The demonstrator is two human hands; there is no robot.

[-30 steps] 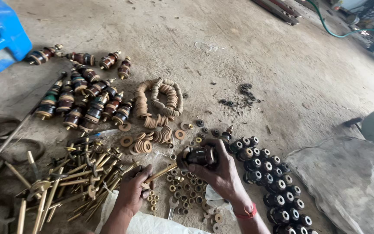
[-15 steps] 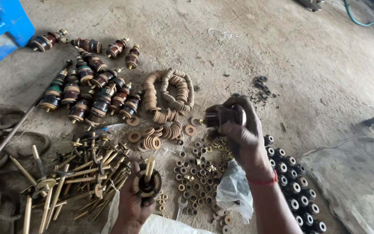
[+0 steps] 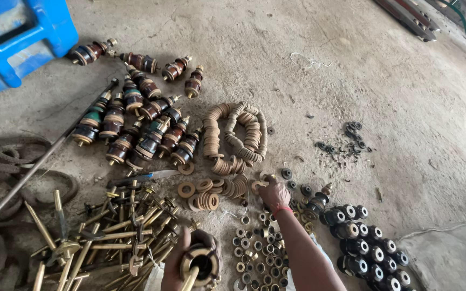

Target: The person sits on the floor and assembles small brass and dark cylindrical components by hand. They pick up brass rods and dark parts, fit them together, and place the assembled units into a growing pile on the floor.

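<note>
**One bushing in hand, many parts loose**

My left hand (image 3: 182,264) gripped a half-built bushing (image 3: 200,263), brass stud pointing toward me, low in view. My right hand (image 3: 274,195) closed on a tan washer (image 3: 257,186) beside the washer stacks (image 3: 235,137). About a dozen and a half finished bushings (image 3: 136,116) lay upper left. Brass studs (image 3: 109,242), nuts (image 3: 260,248) and black pieces (image 3: 368,250) remained loose on the floor (image 3: 351,81), so I judged plenty was left.

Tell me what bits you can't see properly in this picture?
- Head view: the left hand is cut off by the bottom edge, and the round brass-and-black part it holds covers its fingers.
- Right hand: fingertips point away among the tan washers, so any grip is hidden.
- Blue plastic stool: cut by the top-left corner.
</note>
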